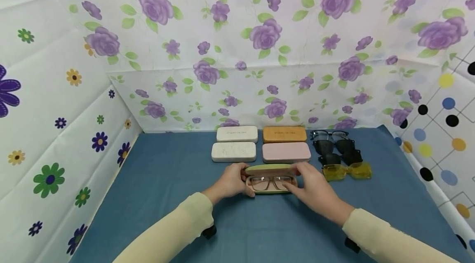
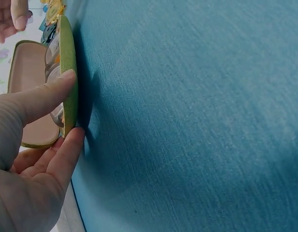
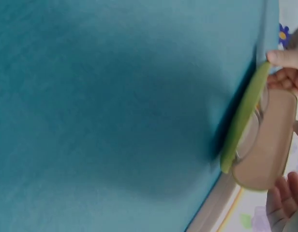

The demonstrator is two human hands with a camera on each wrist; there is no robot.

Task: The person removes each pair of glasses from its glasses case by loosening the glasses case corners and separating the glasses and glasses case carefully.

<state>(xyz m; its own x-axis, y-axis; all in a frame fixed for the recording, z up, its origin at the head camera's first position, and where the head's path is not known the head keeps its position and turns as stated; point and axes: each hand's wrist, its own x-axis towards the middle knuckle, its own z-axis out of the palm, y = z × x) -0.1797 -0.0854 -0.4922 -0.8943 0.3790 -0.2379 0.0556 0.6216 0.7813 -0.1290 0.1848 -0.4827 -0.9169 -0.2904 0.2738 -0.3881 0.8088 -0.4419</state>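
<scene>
A green glasses case (image 1: pixel 272 192) lies open in front of me, its pinkish inner lid (image 3: pixel 267 145) tipped up at the back. A pair of thin-framed clear eyeglasses (image 1: pixel 260 184) sits inside it. My left hand (image 1: pixel 233 181) grips the case's left end, thumb (image 2: pixel 50 99) on the front edge and fingers under and behind. My right hand (image 1: pixel 315 184) is at the right end, thumb over the right lens in the head view and fingers by the lid's corner. In the right wrist view its loosely bent fingers (image 3: pixel 286 195) show beside the lid.
Behind stand a white case (image 1: pixel 236 134), a speckled case (image 1: pixel 233 152), an orange case (image 1: pixel 284 134) and a pink case (image 1: pixel 286 153). To their right lie clear glasses (image 1: pixel 329 135), dark sunglasses (image 1: pixel 345 146) and yellow glasses (image 1: pixel 346 171). Flowered cloth (image 1: pixel 237 48) walls the blue table (image 1: pixel 167 164).
</scene>
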